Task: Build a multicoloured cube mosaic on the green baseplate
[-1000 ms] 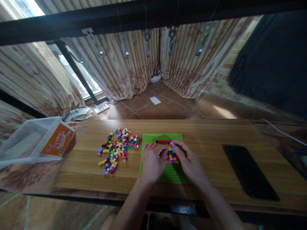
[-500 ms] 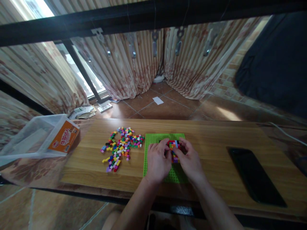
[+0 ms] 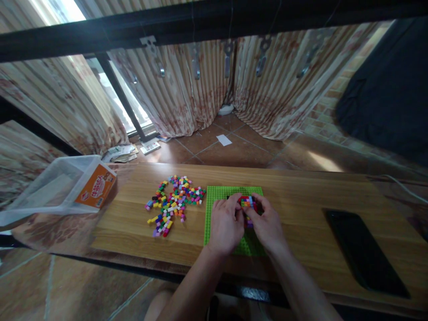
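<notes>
Your forearms rise from the bottom edge of the frame and angle inward, bringing both hands together just right of center, over the green baseplate (image 3: 245, 247) on the wooden tabletop (image 3: 301, 200). Your left hand (image 3: 227, 227) shows its back, knuckles up, covering the left side of the patch of colored bricks (image 3: 248, 203) on that plate. Its fingers bend over toward the bricks, with thumb and forefinger drawn close; you cannot tell from here whether a brick sits between them. Your right hand (image 3: 269, 225) comes in from the lower right, wrist tilted inward, forefinger curved around the far right of the patch and thumb reaching across its near side. Those two digits stand a little apart, at the bricks (red, orange and light blue show in the gap between your hands), but whether they pinch one is hidden.

Left of the plate, at center-left of the frame, your loose bricks (image 3: 174, 203) lie scattered. Farther left is a clear plastic box (image 3: 83, 183) with an orange label (image 3: 96, 186). A flat black object (image 3: 366, 252) lies at the lower right, well apart from your right hand.
</notes>
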